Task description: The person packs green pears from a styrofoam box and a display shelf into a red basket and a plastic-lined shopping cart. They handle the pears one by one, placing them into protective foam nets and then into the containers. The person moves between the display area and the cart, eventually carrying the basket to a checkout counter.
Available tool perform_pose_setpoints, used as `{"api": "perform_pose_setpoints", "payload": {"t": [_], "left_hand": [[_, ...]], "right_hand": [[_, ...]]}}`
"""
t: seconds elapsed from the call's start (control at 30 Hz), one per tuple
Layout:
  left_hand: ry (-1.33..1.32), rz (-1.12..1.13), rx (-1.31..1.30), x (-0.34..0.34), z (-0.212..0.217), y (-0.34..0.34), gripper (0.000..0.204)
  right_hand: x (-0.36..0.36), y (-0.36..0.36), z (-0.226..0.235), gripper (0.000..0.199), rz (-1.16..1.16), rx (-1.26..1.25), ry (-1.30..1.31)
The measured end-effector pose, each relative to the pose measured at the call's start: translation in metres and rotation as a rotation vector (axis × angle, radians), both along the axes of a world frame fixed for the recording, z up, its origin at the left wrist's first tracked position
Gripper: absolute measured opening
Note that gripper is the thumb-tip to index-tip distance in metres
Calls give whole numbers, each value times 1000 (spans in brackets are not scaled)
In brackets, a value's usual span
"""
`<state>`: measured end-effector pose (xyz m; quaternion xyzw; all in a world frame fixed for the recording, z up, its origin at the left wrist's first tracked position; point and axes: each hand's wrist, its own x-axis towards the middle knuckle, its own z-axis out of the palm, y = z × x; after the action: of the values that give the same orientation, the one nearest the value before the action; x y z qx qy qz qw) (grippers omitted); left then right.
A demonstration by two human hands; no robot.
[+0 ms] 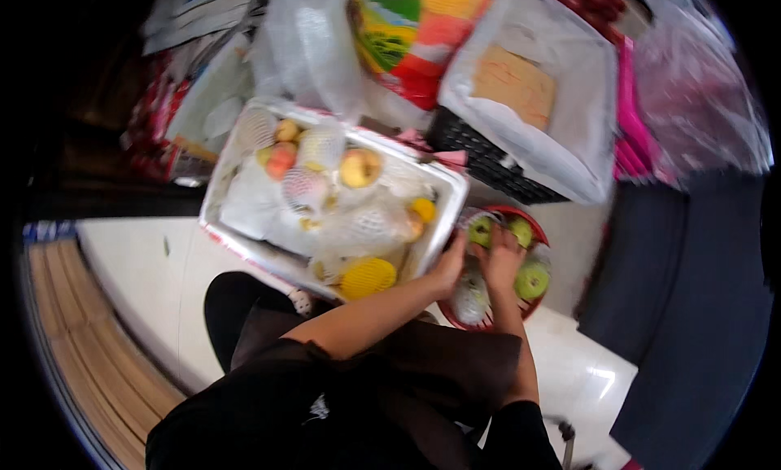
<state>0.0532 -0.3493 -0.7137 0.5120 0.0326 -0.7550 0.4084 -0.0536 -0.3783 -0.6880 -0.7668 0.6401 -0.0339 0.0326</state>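
Both my hands reach into a round red plastic basket (536, 226) at the right of my knees. It holds several green, apple-like fruits, some in foam nets. My right hand (502, 265) is over the middle of the basket, its fingers curled against a green fruit (480, 231). Close on the other side of that fruit is my left hand (448, 268), at the basket's left rim; its fingers are blurred and partly hidden. Another green fruit (533, 281) lies by my right hand. A net-wrapped fruit (470, 299) sits below my hands.
A white foam box (215, 214) left of the basket holds yellow and red fruits, foam nets and plastic wrap. Behind the basket stands a black crate (480, 157) lined with white plastic, with cardboard inside. Plastic bags (305, 51) fill the back; a dark panel (691, 283) is at right.
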Motion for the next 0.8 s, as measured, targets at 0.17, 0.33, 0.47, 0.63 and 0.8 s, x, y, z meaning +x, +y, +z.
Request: {"api": "perform_pose_setpoints", "payload": {"t": [0.17, 0.33, 0.47, 0.63, 0.8], "left_hand": [[-374, -482, -507, 15, 47, 5, 45], [-879, -713, -1350, 112, 146, -2, 25], [-1544, -857, -1283, 189, 110, -4, 46], [-1334, -1531, -901, 224, 55, 4, 55], [-1133, -1356, -993, 263, 116, -25, 42]], "right_hand": [[-12, -2, -12, 60, 5, -19, -10], [24, -19, 62, 54, 129, -212, -280], [58, -38, 111, 47, 337, -226, -445], [106, -16, 166, 43, 583, -25, -448], [102, 1, 178, 43, 723, 214, -381]]}}
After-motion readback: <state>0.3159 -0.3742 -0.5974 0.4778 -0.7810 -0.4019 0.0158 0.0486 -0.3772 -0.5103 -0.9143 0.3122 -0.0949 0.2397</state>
